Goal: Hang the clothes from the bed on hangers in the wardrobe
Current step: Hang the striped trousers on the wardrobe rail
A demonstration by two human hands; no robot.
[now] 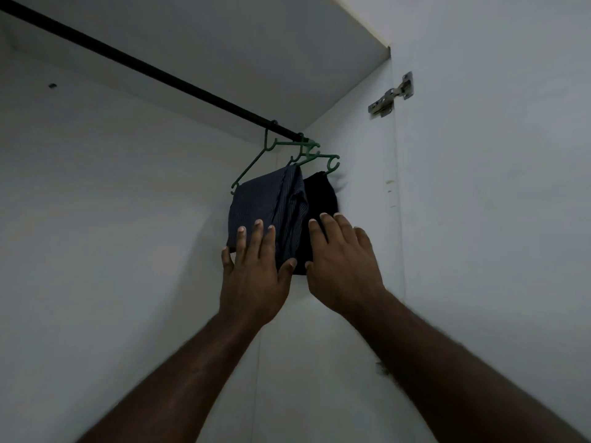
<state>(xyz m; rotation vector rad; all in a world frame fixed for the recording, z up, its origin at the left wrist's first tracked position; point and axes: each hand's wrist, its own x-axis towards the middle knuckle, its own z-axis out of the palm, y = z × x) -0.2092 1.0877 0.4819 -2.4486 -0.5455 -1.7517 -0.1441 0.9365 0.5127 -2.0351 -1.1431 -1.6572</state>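
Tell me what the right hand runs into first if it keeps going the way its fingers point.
Most likely the black garment: the right hand points up at it, fingertips already overlapping its lower part. Depth is unclear, so contact can't be confirmed.

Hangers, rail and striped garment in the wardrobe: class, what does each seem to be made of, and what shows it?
Hangers: probably moulded plastic, uniform green with thin moulded hooks.
Rail: likely metal, a straight thin black rod with a dull finish.
Striped garment: woven fabric, dark blue with pinstripes, folding softly.
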